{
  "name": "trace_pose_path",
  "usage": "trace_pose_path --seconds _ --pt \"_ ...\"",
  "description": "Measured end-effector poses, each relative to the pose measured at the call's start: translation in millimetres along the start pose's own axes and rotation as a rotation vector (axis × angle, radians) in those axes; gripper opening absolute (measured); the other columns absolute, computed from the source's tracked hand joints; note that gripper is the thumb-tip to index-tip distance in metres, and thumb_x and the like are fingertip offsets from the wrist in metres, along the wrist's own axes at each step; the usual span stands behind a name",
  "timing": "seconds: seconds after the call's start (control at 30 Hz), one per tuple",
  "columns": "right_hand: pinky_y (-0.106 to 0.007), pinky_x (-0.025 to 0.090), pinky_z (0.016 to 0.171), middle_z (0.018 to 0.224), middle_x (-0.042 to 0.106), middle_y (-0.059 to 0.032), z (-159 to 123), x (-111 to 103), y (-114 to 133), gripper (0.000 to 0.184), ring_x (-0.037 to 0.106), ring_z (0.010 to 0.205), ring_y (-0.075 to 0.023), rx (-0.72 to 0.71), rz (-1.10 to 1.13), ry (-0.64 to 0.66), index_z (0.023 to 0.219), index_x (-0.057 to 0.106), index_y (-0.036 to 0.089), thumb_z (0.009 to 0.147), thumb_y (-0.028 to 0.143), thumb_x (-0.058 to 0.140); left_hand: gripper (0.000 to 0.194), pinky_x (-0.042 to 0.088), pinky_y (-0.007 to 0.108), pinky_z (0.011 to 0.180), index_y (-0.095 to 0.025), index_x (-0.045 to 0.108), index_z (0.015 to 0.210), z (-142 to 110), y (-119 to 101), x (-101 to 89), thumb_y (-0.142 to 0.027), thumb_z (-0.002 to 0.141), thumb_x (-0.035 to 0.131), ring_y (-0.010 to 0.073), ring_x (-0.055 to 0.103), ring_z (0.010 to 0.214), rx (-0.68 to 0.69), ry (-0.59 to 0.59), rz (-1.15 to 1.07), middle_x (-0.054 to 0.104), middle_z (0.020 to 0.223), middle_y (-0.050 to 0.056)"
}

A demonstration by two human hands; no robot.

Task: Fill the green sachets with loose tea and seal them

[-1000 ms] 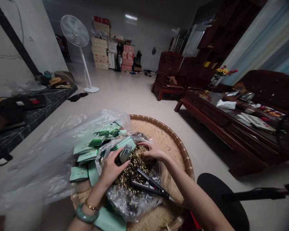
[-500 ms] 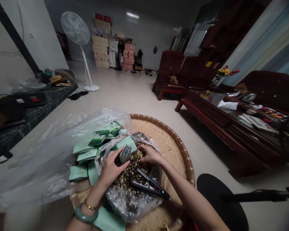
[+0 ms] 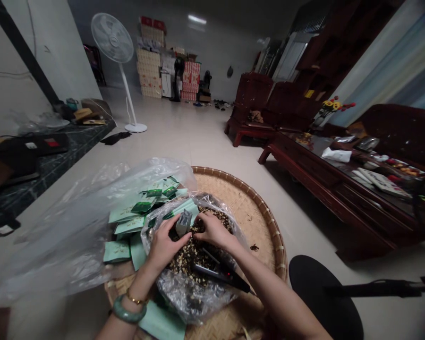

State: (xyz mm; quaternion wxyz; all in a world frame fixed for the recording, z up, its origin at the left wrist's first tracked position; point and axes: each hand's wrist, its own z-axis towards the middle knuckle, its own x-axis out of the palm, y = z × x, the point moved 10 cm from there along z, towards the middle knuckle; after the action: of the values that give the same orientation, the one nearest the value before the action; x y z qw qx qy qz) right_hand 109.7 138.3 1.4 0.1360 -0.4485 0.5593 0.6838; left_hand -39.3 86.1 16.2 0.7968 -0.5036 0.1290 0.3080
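My left hand is closed around a small silver-grey foil packet, which stands upright over a clear plastic bag of loose dried mix, dark leaf-like bits with pale pieces. Right beside the packet, the fingertips of my right hand are drawn together; what they pinch is hidden. Below that hand lies a black hair straightener with a red light, its arms spread, resting on the mix. Light green packets stick out of the bag behind the foil packet.
A round woven bamboo tray bears everything. More green packets lie on its left under a large clear plastic sheet. To the right are a black round base and a dark wooden table. A white fan stands beyond.
My right hand has moved left from the mix to the foil packet, and its fingers have drawn together. A small dark clump now shows on the tray's right. My left hand still holds the packet.
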Motion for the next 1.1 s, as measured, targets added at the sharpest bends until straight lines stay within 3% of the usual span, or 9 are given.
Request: trace_pose_path --seconds 0.1,0.2,0.4,0.5,0.67,0.77,0.87,1.1 --pt "-0.03 0.042 0.075 0.088 0.064 -0.003 1 -7 -9 0.028 0.057 0.084 -0.0217 0.003 0.044 -0.008 0.086 0.065 0.017 0.06 0.011 0.073 0.05 0.054 0.04 0.087 -0.017 0.061 0.117 -1 0 0.6 -0.035 0.071 0.072 0.0259 0.066 0.097 0.002 0.016 0.001 0.069 0.107 0.01" --pt "-0.031 0.044 0.077 0.09 0.066 -0.0007 -2 -20 -22 0.031 0.059 0.086 -0.0216 0.01 0.091 -0.027 0.091 0.064 0.019 0.062 0.016 0.073 0.05 0.053 0.039 0.088 -0.018 0.061 0.118 -2 -2 1.9 -0.034 0.072 0.071 0.0251 0.066 0.099 0.015 0.029 -0.012 0.068 0.108 0.009" --pt "-0.038 0.037 0.096 0.099 0.068 -0.0024 -12 -34 -46 0.039 0.057 0.102 -0.0256 0.103 0.522 -0.055 0.086 0.068 0.019 0.049 0.019 0.08 0.05 0.053 0.04 0.088 -0.021 0.06 0.119 -2 -7 4.2 -0.032 0.072 0.072 0.025 0.064 0.101 0.023 0.05 -0.04 0.068 0.109 0.008" --pt "-0.036 0.041 0.09 0.093 0.067 -0.0001 -14 -32 -53 0.035 0.058 0.094 -0.0231 0.15 0.606 -0.051 0.083 0.068 0.02 0.049 0.014 0.073 0.05 0.053 0.04 0.088 -0.021 0.061 0.119 -3 -7 3.8 -0.032 0.072 0.072 0.025 0.064 0.1 0.022 0.054 -0.045 0.068 0.108 0.008" --pt "-0.03 0.049 0.064 0.072 0.059 0.0042 -17 -21 -64 0.029 0.055 0.064 -0.0148 0.277 0.857 -0.04 0.084 0.061 0.022 0.055 0.018 0.062 0.051 0.053 0.041 0.087 -0.021 0.06 0.12 -3 -6 5.4 -0.031 0.072 0.072 0.0254 0.064 0.101 0.023 0.063 -0.048 0.068 0.108 0.008" --pt "-0.029 0.051 0.061 0.081 0.059 0.0024 -21 -17 -63 0.032 0.055 0.067 -0.0141 0.325 1.01 -0.034 0.088 0.061 0.023 0.056 0.021 0.06 0.051 0.053 0.041 0.087 -0.022 0.06 0.12 -4 -5 6.2 -0.031 0.071 0.073 0.0256 0.064 0.101 0.023 0.061 -0.051 0.068 0.109 0.007" --pt "-0.03 0.053 0.068 0.09 0.062 0.0002 -24 -16 -58 0.035 0.057 0.073 -0.0136 0.353 1.114 -0.026 0.09 0.064 0.024 0.055 0.02 0.061 0.05 0.053 0.041 0.087 -0.023 0.06 0.12 -4 -6 7.1 -0.03 0.072 0.073 0.0256 0.063 0.102 0.03 0.069 -0.052 0.068 0.11 0.007" --pt "-0.031 0.053 0.076 0.1 0.067 -0.0033 -27 -21 -33 0.018 0.061 0.081 -0.0156 0.37 1.373 0.012 0.084 0.067 0.022 0.066 0.028 0.063 0.051 0.053 0.04 0.085 -0.022 0.059 0.122 -4 -11 9.1 -0.03 0.073 0.072 0.025 0.063 0.1 0.045 0.106 -0.036 0.067 0.108 0.008"
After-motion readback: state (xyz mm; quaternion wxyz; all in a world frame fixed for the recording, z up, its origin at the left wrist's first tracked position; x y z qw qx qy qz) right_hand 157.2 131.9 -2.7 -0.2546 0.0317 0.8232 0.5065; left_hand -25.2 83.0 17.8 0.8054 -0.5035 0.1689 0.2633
